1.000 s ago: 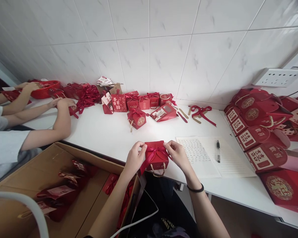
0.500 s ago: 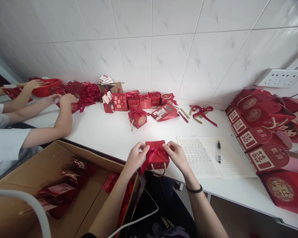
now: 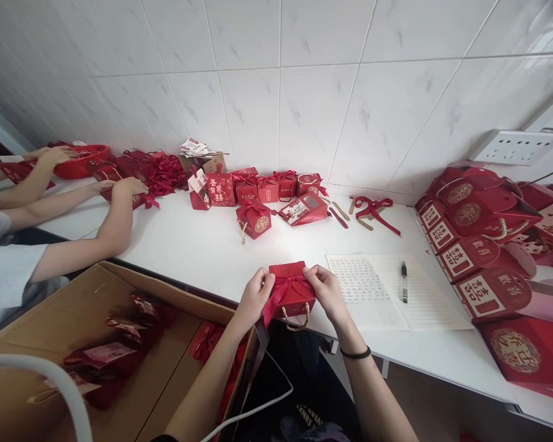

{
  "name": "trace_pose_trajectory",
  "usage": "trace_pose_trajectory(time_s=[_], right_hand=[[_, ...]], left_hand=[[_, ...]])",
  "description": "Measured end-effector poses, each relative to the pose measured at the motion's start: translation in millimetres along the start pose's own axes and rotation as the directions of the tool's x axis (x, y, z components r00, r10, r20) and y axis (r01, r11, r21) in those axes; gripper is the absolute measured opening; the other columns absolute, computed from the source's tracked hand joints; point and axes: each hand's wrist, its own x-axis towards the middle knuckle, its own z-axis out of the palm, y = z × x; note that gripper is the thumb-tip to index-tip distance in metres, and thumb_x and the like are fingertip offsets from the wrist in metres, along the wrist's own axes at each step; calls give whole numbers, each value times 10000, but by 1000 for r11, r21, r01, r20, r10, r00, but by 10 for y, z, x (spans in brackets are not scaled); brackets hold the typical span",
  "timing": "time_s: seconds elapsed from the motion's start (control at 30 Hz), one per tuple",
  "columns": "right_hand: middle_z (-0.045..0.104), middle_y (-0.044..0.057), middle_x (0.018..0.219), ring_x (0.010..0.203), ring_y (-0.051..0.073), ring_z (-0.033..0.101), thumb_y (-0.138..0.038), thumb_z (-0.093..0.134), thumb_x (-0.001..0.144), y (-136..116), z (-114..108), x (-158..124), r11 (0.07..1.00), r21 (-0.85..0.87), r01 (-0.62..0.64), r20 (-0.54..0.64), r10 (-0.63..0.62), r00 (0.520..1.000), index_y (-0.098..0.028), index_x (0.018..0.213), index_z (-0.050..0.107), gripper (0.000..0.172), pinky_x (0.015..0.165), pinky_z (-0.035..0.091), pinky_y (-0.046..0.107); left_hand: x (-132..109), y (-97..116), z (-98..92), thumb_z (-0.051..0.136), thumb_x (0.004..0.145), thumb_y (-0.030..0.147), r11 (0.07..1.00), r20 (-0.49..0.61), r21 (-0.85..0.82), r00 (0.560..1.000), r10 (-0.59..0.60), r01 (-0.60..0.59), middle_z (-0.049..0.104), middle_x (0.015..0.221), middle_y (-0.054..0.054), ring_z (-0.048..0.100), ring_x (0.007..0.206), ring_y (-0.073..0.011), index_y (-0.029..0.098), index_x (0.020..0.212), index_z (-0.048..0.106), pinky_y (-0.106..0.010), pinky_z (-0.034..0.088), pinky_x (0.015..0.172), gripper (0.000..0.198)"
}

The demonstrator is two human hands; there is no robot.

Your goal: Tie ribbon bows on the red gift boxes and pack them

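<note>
A small red gift box (image 3: 291, 288) with a red ribbon and a gold cord handle stands at the near edge of the white table (image 3: 203, 245). My left hand (image 3: 253, 296) pinches the ribbon at the box's left side. My right hand (image 3: 326, 288) pinches the ribbon at its right side. Both hands have their fingers closed on the ribbon ends over the box's top.
More red gift boxes (image 3: 258, 190) line the wall, and large red bags (image 3: 479, 245) pile at right. A sheet of paper with a pen (image 3: 403, 280) lies right of my hands. A cardboard carton (image 3: 120, 344) with red boxes sits lower left. Other people's arms (image 3: 74, 239) work at left.
My hands have drawn slightly closer together over the box top, working the ribbon. The box stays in place. The people at left shifted their arms a little.
</note>
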Motion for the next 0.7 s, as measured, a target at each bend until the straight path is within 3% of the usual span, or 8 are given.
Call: trace_pose_trajectory(time_s=[0.27,0.4,0.57,0.7], right_hand=[[442,-33,560,504,109,386,-600,607,736,79,-9,10,999,-19,40,-50,-41,998,-195,590,427,466,498,334,246],[451,-30,572,509,108,388,-589,597,750,40,-24,-4,1000,20,9,-21,-8,1000,-193,602,432,454,499,325,244],[402,-40,533,474,99,328,-631,570,742,-61,-65,-10,999,-51,15,17,-14,1000,-202,577,387,496,458,289,241],[403,-34,544,491,106,332,-653,523,760,-88,-84,-15,996,-84,26,19,-25,1000,-201,585,393,502,470,292,245]], left_hand=[[-61,-6,91,343,863,424,979,-109,189,990,95,-73,356,588,53,365,534,-116,214,675,342,-251,304,537,282],[-17,-16,65,382,843,436,998,-62,56,998,31,-27,306,562,58,332,524,-106,208,632,335,-239,309,532,314],[41,-22,9,466,801,446,985,32,-148,996,-86,90,303,569,56,311,511,-88,194,603,344,-211,293,490,343],[22,11,7,447,810,493,975,-4,-179,991,-134,131,301,558,57,302,484,-86,198,612,340,-211,269,457,371]])
